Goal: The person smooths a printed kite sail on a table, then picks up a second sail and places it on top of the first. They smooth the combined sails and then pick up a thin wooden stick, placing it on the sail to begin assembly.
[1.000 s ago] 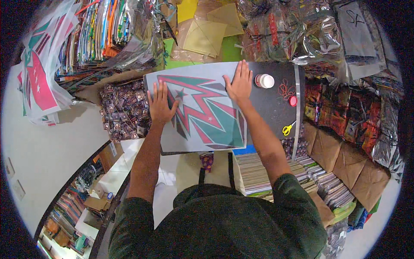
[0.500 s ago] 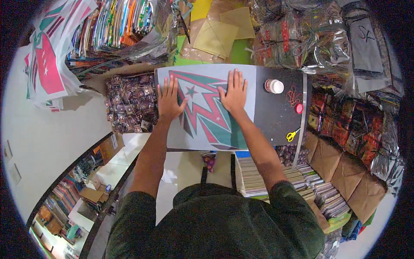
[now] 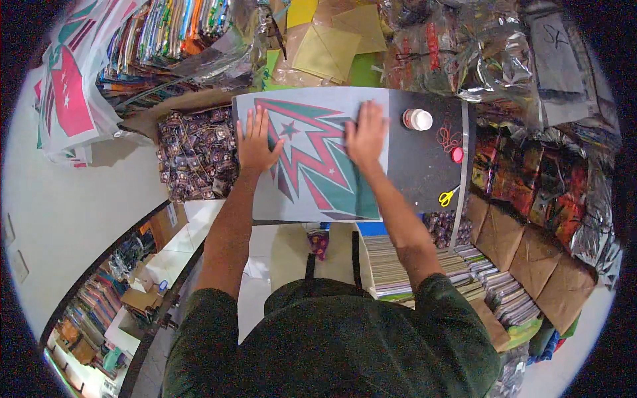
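Note:
A white sheet (image 3: 272, 200) printed with a jagged green, red and white star design lies flat on the dark tabletop (image 3: 417, 176). My left hand (image 3: 257, 146) rests palm down near its left edge, fingers stretched out. Toward its right edge, my right hand (image 3: 366, 140) lies over the sheet with fingers extended, slightly smeared by motion. Neither hand holds anything. To the right of the sheet stand a white-lidded jar (image 3: 417, 119), a loop of thin red string (image 3: 448, 138), a red cap (image 3: 457, 155) and yellow-handled scissors (image 3: 447, 198).
A pile of small dark packets (image 3: 196, 156) adjoins the table's left side. Plastic-wrapped bundles (image 3: 494, 63) and yellow paper pieces (image 3: 326, 53) line the back. Stacked sheets (image 3: 415, 268) sit at the lower right, beside brown paper packages (image 3: 517, 255). Printed sheets (image 3: 70, 99) hang at the far left.
My right hand has moved slightly along the sheet and its fingers are now blurred. My left hand remains spread on the sheet. The whole view has shifted a little.

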Available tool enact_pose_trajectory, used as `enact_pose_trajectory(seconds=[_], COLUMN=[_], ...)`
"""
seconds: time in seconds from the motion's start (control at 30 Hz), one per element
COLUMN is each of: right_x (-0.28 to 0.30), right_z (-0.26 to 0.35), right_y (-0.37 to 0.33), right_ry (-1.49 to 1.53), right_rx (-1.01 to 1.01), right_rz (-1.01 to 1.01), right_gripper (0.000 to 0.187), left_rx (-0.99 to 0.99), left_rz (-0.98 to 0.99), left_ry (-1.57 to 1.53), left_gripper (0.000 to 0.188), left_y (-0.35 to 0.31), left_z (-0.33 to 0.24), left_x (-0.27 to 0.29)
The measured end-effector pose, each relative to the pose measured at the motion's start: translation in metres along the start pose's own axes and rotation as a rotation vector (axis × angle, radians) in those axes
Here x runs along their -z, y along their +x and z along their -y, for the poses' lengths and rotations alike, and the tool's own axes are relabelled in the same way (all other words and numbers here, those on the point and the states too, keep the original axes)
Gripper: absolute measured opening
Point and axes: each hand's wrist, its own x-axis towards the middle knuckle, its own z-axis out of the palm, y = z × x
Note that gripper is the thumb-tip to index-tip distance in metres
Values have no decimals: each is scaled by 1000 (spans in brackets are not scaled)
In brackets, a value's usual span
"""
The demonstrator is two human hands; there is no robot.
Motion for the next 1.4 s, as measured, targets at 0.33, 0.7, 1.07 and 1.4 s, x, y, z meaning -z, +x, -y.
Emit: enact_pose_trajectory(seconds=[0.33,0.7,1.07,1.4], right_x=[-24,24,18,20], right_z=[112,-8,-6,-8], right_y=[-79,-65,-67,-67], right_ry=[131,-26,-45,-63], right_rx=[248,92,93,113], right_rz=[284,193,183,160], right_gripper=[82,76,75,74], left_rx=[5,-6,66,113], left_rz=[29,-32,-59,-4], left_ry=[67,-5,13,-152], left_gripper=[88,87,85,85], left_y=[2,-1,-24,-73], left_z=[1,-2,-69,-144], left_x=[-3,1,2,-40])
